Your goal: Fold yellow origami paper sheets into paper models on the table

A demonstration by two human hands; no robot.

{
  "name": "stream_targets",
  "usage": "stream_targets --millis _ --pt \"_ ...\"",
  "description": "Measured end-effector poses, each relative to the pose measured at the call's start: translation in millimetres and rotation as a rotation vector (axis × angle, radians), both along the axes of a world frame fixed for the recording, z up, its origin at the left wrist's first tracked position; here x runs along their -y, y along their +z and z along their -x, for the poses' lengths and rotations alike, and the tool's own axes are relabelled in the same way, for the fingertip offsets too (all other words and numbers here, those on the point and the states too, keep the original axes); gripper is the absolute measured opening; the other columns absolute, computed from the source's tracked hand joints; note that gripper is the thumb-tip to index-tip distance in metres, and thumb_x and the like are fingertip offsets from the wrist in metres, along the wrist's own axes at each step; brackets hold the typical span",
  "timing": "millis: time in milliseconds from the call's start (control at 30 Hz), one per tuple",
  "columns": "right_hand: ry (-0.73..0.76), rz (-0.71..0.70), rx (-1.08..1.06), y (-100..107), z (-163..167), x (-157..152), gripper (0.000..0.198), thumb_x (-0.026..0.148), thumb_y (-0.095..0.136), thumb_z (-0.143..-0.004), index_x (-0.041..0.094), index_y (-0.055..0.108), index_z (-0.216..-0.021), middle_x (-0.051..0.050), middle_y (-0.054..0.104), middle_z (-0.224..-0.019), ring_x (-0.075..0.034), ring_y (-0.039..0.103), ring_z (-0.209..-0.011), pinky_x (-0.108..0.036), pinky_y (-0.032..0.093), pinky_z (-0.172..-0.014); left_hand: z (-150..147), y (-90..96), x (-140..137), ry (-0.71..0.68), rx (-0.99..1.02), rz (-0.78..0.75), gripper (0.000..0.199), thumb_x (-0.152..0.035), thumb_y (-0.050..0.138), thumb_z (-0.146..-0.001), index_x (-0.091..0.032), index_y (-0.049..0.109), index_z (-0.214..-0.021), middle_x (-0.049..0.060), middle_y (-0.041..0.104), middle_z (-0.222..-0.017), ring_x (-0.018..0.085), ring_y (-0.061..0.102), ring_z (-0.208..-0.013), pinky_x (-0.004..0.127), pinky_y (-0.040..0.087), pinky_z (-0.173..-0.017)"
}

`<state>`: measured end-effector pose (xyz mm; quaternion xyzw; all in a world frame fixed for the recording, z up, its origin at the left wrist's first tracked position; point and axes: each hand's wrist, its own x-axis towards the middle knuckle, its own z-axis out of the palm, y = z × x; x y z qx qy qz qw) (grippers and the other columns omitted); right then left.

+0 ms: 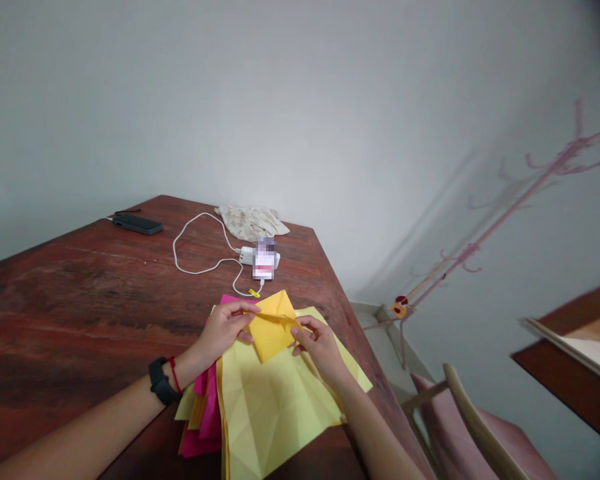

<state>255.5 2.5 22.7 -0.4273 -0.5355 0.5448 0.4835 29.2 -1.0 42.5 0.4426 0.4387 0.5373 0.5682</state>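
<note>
A person sits at a dark reddish-brown wooden tabletop (80,293), seen from above through a head-worn camera. Both bare hands meet over a small folded piece of orange-yellow paper (273,327), which sits on top of a stack of loose coloured sheets near the tabletop's right edge. The left hand (225,328), with a black watch band and a red string at the wrist, pinches the paper's left side between thumb and fingers, mostly closed on it. The right hand (320,341) pinches the right end of the same fold, fingers curled close around the crease.

Under the folded piece lies a large pale yellow creased sheet (275,407), with bright pink sheets (207,413) fanned out beneath it at the left.

The likely risk is that the loose stack slides while the fold is pressed, so the crease lands crooked; the yellow sheet's right corner already hangs near the table edge and could slip off.

Just beyond the paper lies a white charging cable (195,247) looping to a white charger block (247,255), close enough to snag. Farther back are a crumpled pale cloth (253,220) and a dark phone (137,223). At the right stands a pale wooden chair with a pink seat (465,413).
</note>
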Motion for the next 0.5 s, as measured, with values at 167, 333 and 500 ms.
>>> stream_targets --millis 167,333,500 --pt "-0.098 0.039 -0.082 1.2 -0.7 -2.5 0.028 0.038 0.083 -0.067 0.017 0.075 -0.085 -0.004 0.066 -0.086 -0.010 0.057 -0.062 -0.020 0.051 -0.047 0.3 1.7 3.1 -0.053 0.014 0.045 0.025 -0.031 0.079 -0.064 -0.015 0.076 -0.082 0.004 0.073 -0.089 0.017 0.071 -0.074 0.028 0.064 -0.063" --pt "-0.105 0.102 -0.177 3.3 -0.2 -5.1 0.021 0.032 0.081 -0.065 0.018 0.077 -0.081 -0.003 0.067 -0.086 -0.010 0.058 -0.066 -0.019 0.051 -0.052 3.3 -1.5 2.2 -0.069 -0.010 0.052 0.023 -0.030 0.080 -0.066 -0.014 0.077 -0.083 0.005 0.073 -0.097 0.020 0.072 -0.086 0.030 0.065 -0.073" --pt "-0.112 0.128 -0.203 -1.2 -1.0 -10.6 0.021 0.031 0.081 -0.063 0.018 0.078 -0.080 -0.003 0.070 -0.083 -0.010 0.060 -0.065 -0.022 0.053 -0.056 8.1 -2.6 -0.1 -0.151 0.049 0.102 0.033 -0.035 0.079 -0.071 -0.012 0.076 -0.093 0.009 0.074 -0.104 0.022 0.073 -0.089 0.034 0.066 -0.072"
